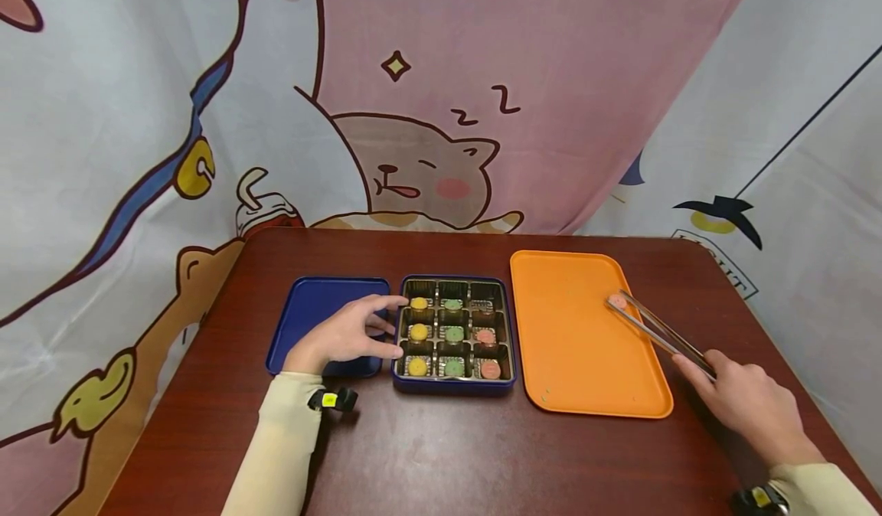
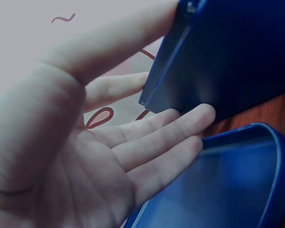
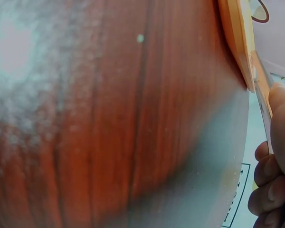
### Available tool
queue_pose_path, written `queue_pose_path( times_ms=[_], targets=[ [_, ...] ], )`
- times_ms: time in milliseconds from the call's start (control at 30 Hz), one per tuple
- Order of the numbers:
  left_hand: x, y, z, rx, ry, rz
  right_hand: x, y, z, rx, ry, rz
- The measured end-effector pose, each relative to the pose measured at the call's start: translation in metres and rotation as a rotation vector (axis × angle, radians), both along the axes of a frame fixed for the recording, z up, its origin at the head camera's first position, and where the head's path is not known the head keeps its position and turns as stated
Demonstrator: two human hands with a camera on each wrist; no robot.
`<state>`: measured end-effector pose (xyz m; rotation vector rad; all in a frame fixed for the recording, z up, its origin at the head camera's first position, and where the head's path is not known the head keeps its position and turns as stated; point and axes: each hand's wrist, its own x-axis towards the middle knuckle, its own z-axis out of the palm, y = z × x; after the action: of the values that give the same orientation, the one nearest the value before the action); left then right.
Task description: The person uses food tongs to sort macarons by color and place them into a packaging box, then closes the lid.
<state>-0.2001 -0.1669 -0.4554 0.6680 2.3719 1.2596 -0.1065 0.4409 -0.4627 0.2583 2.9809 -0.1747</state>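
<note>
My left hand (image 1: 347, 334) touches the left side of a navy box (image 1: 455, 387) with thumb and forefinger spread along its rim and the other fingers extended beneath. Inside the box, a gold-lined divided insert holds yellow pieces (image 1: 418, 333) in the left column and green ones (image 1: 454, 334) in the middle. Pink pieces (image 1: 485, 337) sit in the right column's middle and front compartments; the back right one shows only its lining. My right hand (image 1: 754, 405) grips metal tongs (image 1: 664, 336), whose tips flank a small round pink piece (image 1: 618, 302) over the orange tray (image 1: 572, 347).
A blue lid-like tray (image 1: 296, 309) lies left of the box, partly under my left forearm and hand. Tiny crumbs dot the orange tray's front. Behind the dark wooden table (image 1: 441, 455) hangs a printed cartoon cloth (image 1: 551, 41).
</note>
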Motion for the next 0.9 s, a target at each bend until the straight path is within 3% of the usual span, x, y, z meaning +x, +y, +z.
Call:
queue_pose_path(
  times_ms=[900],
  targets=[
    [0.0004, 0.0007, 0.0011, -0.005, 0.002, 0.002, -0.0019, -0.0040, 0.0020, 0.019, 0.010, 0.056]
  ],
)
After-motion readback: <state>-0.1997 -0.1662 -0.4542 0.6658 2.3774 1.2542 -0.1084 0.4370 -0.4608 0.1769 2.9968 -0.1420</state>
